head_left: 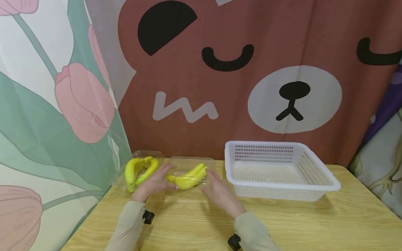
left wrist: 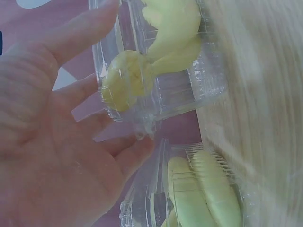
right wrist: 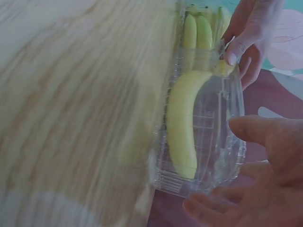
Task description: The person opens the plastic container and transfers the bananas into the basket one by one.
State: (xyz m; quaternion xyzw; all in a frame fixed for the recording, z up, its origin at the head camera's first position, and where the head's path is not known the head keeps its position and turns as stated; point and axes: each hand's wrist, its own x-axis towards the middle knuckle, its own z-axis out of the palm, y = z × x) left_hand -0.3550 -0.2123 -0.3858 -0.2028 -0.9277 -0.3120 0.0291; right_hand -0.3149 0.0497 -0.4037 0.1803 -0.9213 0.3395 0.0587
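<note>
Between the two hands lies a clear plastic clamshell box (head_left: 193, 161) with bananas (head_left: 188, 180) inside. My left hand (head_left: 155, 183) reaches to its left end, thumb and fingertips right at the lid's edge in the left wrist view. At the right end is my right hand (head_left: 220, 192), its spread, relaxed fingers (right wrist: 246, 193) beside the box corner in the right wrist view. Just left of the left hand stands another clear clamshell box (head_left: 149, 153) with several bananas (head_left: 131, 173), partly hidden by that hand in the right wrist view.
A white plastic basket (head_left: 282, 185) with slotted sides stands at the right on the wooden table (head_left: 197, 228). Behind the table's back edge hangs a curtain (head_left: 187, 136) with a bear print. A tulip-print curtain (head_left: 40, 153) borders the left side.
</note>
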